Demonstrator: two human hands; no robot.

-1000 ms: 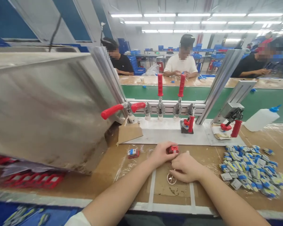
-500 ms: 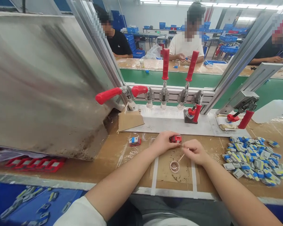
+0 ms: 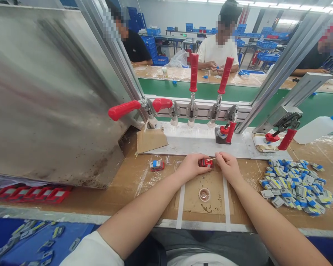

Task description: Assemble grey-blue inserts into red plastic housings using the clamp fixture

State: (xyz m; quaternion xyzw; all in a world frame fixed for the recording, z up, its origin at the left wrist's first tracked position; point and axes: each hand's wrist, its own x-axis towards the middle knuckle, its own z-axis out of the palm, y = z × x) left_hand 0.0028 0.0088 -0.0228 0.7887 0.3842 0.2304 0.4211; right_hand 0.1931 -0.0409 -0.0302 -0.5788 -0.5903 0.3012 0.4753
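Observation:
My left hand is closed around a small red part with a dark edge, held just above the bench. Between the fingertips of my right hand is a thin wooden stick, its tip lying against the red part's top face. Nearer to me, a small round cup with a brownish residue rests on a stained cardboard sheet taped to the bench. To the left of my left hand lies a small stack of red, blue and grey parts.
A heap of blue, grey and yellow parts lies at right. Red-handled toggle clamps stand on a metal frame ahead. A large metal panel bounds the left. A white bottle is far right; a blue bin sits lower left.
My right hand has moved up and away from the cup, bringing the stick onto the red part. My left hand keeps its hold on that part. The view has shifted slightly.

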